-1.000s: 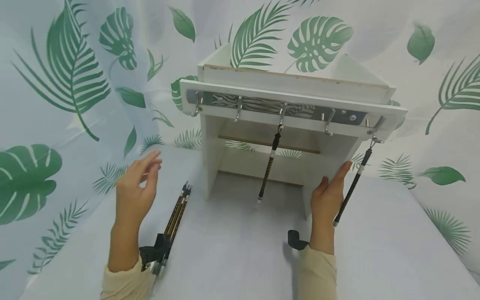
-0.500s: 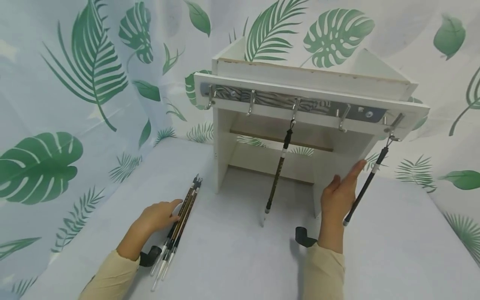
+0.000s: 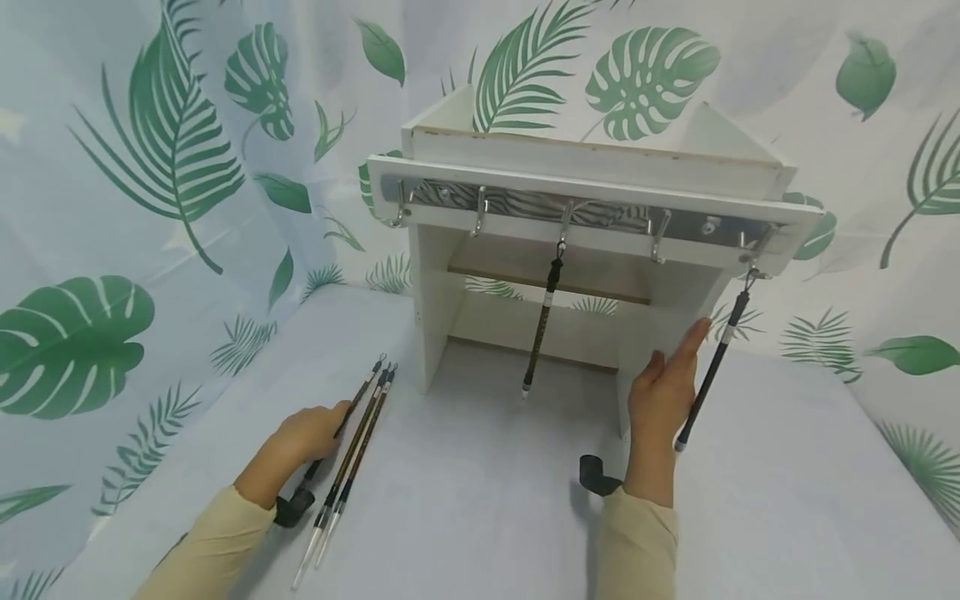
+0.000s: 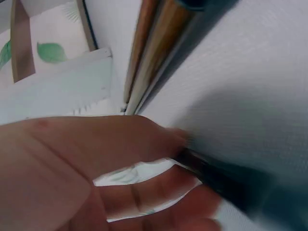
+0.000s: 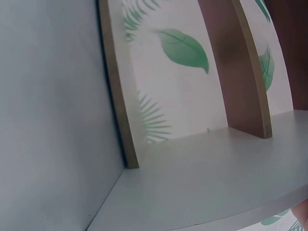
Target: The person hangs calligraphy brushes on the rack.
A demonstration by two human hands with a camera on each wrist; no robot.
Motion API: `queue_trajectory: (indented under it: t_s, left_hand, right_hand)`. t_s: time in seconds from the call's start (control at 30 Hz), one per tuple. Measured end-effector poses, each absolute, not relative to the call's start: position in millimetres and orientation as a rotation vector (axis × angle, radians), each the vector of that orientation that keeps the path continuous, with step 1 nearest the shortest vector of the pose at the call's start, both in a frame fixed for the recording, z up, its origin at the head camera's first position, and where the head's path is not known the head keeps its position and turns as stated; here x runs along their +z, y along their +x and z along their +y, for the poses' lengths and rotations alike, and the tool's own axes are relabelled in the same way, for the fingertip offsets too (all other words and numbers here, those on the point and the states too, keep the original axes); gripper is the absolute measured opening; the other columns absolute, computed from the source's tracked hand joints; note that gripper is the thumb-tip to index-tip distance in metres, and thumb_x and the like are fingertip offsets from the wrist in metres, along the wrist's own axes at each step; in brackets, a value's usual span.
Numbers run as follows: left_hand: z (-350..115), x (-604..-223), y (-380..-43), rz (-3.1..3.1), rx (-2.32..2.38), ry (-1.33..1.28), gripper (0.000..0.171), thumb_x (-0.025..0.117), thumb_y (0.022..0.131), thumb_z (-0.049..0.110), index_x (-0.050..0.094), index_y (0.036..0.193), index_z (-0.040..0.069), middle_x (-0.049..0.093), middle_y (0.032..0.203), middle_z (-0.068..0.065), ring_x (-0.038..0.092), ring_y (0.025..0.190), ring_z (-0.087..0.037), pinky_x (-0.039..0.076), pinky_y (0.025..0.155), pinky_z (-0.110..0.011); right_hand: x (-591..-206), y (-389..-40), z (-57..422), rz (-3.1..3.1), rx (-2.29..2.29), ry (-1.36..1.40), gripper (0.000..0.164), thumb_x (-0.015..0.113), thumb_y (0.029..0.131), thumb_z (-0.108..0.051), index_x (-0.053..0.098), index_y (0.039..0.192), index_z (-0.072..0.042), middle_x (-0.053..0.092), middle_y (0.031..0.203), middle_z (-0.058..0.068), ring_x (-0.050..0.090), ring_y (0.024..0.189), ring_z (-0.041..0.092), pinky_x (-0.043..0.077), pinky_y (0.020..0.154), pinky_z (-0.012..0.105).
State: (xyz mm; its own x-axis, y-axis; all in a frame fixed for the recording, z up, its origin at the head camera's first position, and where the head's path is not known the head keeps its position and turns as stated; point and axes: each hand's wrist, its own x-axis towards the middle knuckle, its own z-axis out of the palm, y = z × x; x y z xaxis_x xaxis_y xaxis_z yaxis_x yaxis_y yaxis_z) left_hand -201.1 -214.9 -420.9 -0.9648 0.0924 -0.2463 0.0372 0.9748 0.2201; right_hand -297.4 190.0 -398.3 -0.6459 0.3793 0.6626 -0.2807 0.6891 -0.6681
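My left hand pinches a writing brush with a dark handle between thumb and fingers. In the left wrist view that brush's dark part is blurred below the thumb. Two more brown-handled brushes with clear caps lie just to its right. My right hand holds the front edge of the right side panel of a white rack; its fingers are mostly hidden in the right wrist view. One brush hangs from the rack's middle hook, another brush from the rightmost.
Along the rack's front runs a metal strip with hooks, among them a bare left hook and a second bare hook. A wooden crossbar spans inside. White cloth covers the table; a leaf-print curtain hangs behind.
My left hand came down onto the brushes and now pinches one, drawn slightly left of the other two. The right hand stays on the side panel. The view shifts slightly.
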Motion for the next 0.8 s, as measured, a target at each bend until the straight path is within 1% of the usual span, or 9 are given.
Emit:
queue_trajectory:
  t_s: [0.1,0.2,0.3,0.4,0.5,0.6,0.63,0.7,0.8]
  left_hand:
    - [-222,-421,-200,2.850,0.383,0.084,0.058,0.055,0.084,0.000,0.032,0.136,-0.006,0.062,0.095,-0.024,0.059,0.064,-0.025,0.047,0.054,-0.036]
    - [-228,-413,-195,2.913,0.454,0.105,0.060,0.055,0.083,0.002,0.028,0.136,-0.008,0.060,0.088,-0.020,0.053,0.057,-0.019,0.043,0.050,-0.031]
    - [-231,-392,-189,3.055,0.495,0.122,0.061,0.056,0.083,0.005,0.027,0.136,-0.008,0.058,0.083,-0.015,0.048,0.058,-0.016,0.039,0.050,-0.030]
    - [-226,-367,-185,3.201,0.582,0.154,0.062,0.054,0.084,0.006,0.025,0.139,-0.003,0.055,0.082,-0.011,0.045,0.056,-0.015,0.037,0.049,-0.028]
    - [-217,-348,-181,3.299,0.724,0.187,0.057,0.052,0.088,0.009,0.027,0.139,0.001,0.056,0.090,-0.011,0.055,0.064,-0.019,0.042,0.051,-0.029]
    - [-207,-338,-177,3.353,0.880,0.209,0.048,0.051,0.091,0.009,0.033,0.135,0.001,0.055,0.096,-0.014,0.063,0.079,-0.028,0.051,0.058,-0.035]
    - [-204,-336,-176,3.365,0.919,0.213,0.046,0.051,0.091,0.009,0.034,0.133,0.000,0.054,0.097,-0.015,0.064,0.084,-0.030,0.053,0.061,-0.037]
    - [-200,-332,-174,3.376,0.975,0.228,0.041,0.051,0.091,0.008,0.037,0.128,-0.002,0.054,0.099,-0.017,0.064,0.087,-0.033,0.054,0.065,-0.041]
    - [-196,-328,-172,3.318,1.002,0.270,0.035,0.051,0.091,0.007,0.038,0.122,-0.002,0.053,0.102,-0.017,0.063,0.088,-0.034,0.054,0.067,-0.042]
  right_hand:
    - [-396,-296,189,-2.058,0.977,-0.083,0.062,0.034,0.098,-0.012,0.000,0.145,-0.032,0.040,0.134,0.028,0.046,0.115,0.047,0.039,0.090,0.058]
    - [-395,-294,188,-2.070,0.961,-0.095,0.062,0.034,0.098,-0.011,0.000,0.145,-0.032,0.043,0.128,0.030,0.048,0.111,0.048,0.040,0.087,0.058]
    - [-394,-293,187,-2.073,0.957,-0.097,0.063,0.034,0.098,-0.011,0.000,0.145,-0.033,0.044,0.125,0.031,0.049,0.108,0.049,0.041,0.085,0.059]
    - [-393,-294,187,-2.064,0.956,-0.094,0.063,0.034,0.098,-0.011,-0.001,0.145,-0.035,0.044,0.125,0.031,0.049,0.109,0.049,0.041,0.086,0.059]
    - [-392,-295,188,-2.054,0.960,-0.091,0.064,0.034,0.098,-0.011,-0.001,0.144,-0.038,0.043,0.128,0.031,0.048,0.112,0.049,0.040,0.089,0.059]
    - [-393,-295,188,-2.050,0.962,-0.090,0.066,0.034,0.097,-0.010,-0.002,0.144,-0.039,0.041,0.130,0.031,0.047,0.112,0.049,0.039,0.089,0.059]
    - [-394,-296,188,-2.049,0.963,-0.090,0.066,0.035,0.097,-0.010,-0.002,0.144,-0.038,0.041,0.130,0.032,0.048,0.111,0.050,0.039,0.088,0.059]
    - [-396,-296,189,-2.049,0.962,-0.094,0.067,0.035,0.097,-0.009,-0.002,0.145,-0.036,0.040,0.132,0.032,0.047,0.110,0.050,0.039,0.087,0.059]
    - [-399,-296,189,-2.044,0.958,-0.104,0.067,0.036,0.096,-0.008,-0.001,0.146,-0.033,0.039,0.132,0.032,0.047,0.108,0.051,0.039,0.085,0.060]
